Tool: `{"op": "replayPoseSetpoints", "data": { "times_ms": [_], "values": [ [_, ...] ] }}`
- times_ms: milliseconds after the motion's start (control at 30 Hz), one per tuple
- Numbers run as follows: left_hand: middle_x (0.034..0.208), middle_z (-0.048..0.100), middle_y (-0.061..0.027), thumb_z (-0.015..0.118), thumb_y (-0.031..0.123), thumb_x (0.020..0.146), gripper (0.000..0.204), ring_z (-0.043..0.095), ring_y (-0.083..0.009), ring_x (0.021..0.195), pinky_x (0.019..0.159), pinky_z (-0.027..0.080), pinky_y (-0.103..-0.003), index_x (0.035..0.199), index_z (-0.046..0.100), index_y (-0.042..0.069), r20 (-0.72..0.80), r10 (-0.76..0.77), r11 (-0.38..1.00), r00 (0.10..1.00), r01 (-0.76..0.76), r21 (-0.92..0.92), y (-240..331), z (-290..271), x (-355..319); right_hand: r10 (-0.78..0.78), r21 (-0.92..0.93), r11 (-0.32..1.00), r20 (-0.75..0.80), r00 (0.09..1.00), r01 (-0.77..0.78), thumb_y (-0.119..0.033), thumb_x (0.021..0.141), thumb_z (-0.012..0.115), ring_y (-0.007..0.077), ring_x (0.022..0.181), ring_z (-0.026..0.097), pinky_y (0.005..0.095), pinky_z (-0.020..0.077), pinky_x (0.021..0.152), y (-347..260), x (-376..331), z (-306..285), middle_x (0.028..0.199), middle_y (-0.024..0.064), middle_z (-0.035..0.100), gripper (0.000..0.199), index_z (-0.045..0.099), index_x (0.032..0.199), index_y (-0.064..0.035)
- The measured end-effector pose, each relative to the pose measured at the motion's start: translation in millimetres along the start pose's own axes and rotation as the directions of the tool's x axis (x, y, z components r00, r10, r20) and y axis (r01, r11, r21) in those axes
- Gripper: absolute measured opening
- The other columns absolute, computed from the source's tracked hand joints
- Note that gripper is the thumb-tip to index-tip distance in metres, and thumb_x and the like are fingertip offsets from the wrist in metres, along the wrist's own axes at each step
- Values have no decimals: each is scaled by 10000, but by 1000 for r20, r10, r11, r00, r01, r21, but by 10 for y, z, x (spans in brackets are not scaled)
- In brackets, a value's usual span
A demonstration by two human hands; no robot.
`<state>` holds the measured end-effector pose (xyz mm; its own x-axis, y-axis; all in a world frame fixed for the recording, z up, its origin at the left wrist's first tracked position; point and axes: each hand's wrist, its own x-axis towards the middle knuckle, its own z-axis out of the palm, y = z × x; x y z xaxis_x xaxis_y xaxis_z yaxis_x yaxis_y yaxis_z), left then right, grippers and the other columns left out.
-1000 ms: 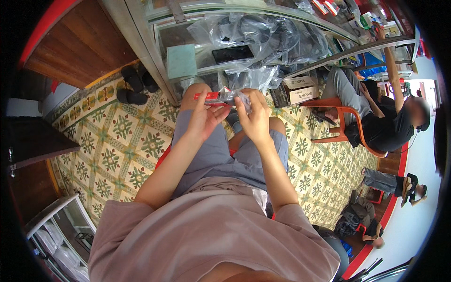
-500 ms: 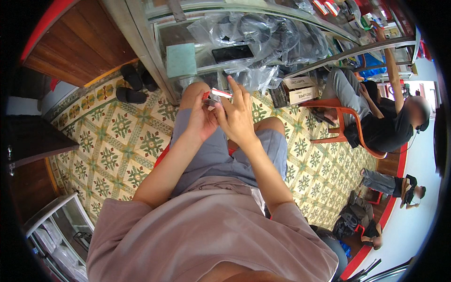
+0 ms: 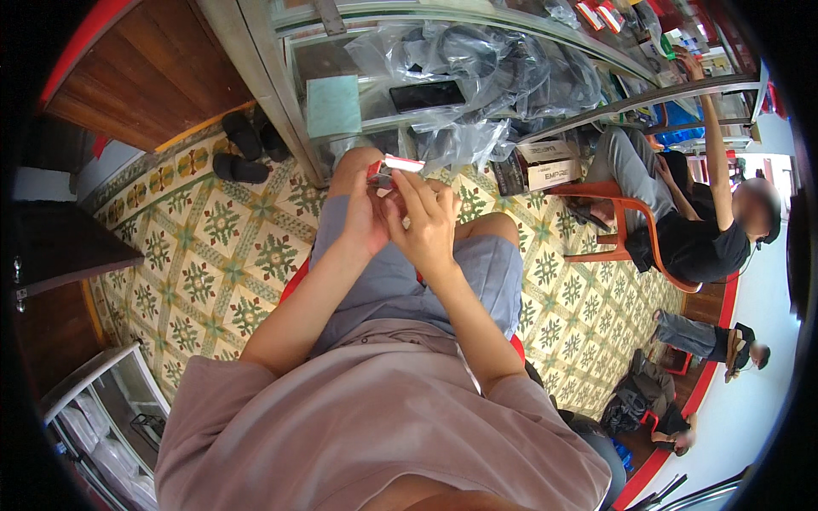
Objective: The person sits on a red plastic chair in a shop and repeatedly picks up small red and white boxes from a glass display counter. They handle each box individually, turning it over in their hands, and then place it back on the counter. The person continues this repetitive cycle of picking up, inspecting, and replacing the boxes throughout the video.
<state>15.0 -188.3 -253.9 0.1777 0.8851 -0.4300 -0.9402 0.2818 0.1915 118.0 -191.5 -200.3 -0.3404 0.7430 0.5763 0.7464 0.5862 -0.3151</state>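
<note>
Above my lap, my left hand [image 3: 368, 219] is closed around the lower part of a small red-and-white packet [image 3: 402, 163] with a clear, shiny part. The fingers of my right hand [image 3: 423, 223] are bent together against the packet's near side, with the thumb close to the left palm. Much of the packet is hidden by both hands. Just past my knees, a black phone [image 3: 427, 96] and a pale green square box [image 3: 333, 106] lie on the glass display case.
Clear plastic bags [image 3: 503, 64] are heaped in the glass case [image 3: 290, 102]. A cardboard box [image 3: 548, 164] stands by it on the right. Another person [image 3: 699, 230] sits on an orange chair [image 3: 630, 217], reaching into the case. Black sandals [image 3: 240, 169] lie on the patterned floor at left.
My right hand's raised index finger has bent down beside the others, nearer the packet. The packet stays in my left hand. At right, a standing person in the background has shifted their arms.
</note>
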Motion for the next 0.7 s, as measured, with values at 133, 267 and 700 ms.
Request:
{"op": "replayPoseSetpoints", "data": {
  "times_ms": [133, 267, 700],
  "values": [
    [1059, 591, -102, 495, 549, 865, 520, 595, -197, 934, 829, 491, -316, 1117, 501, 95, -57, 18, 1000, 998, -17, 10, 68, 21, -25, 72, 270, 962, -126, 989, -36, -39, 718, 689, 241, 899, 562, 312, 425, 753, 118, -39, -2, 1049, 60, 593, 303, 654, 1019, -60],
    [976, 609, -93, 471, 490, 905, 380, 605, -193, 910, 805, 510, -325, 1021, 527, 133, -36, -20, 998, 999, 17, -65, 58, 42, -33, 207, 391, 909, -131, 969, -142, 12, 743, 678, 260, 896, 587, 332, 478, 763, 88, 86, -79, 950, 105, 618, 213, 655, 952, -15],
    [919, 599, -29, 473, 489, 908, 369, 604, -147, 851, 737, 507, -275, 987, 541, 135, -46, -21, 991, 999, 15, -131, -10, 3, -22, -107, 169, 977, -123, 987, 127, -56, 639, 756, 227, 779, 566, 326, 449, 669, 195, -7, 55, 951, 77, 614, 257, 680, 884, -67]
  ]
}}
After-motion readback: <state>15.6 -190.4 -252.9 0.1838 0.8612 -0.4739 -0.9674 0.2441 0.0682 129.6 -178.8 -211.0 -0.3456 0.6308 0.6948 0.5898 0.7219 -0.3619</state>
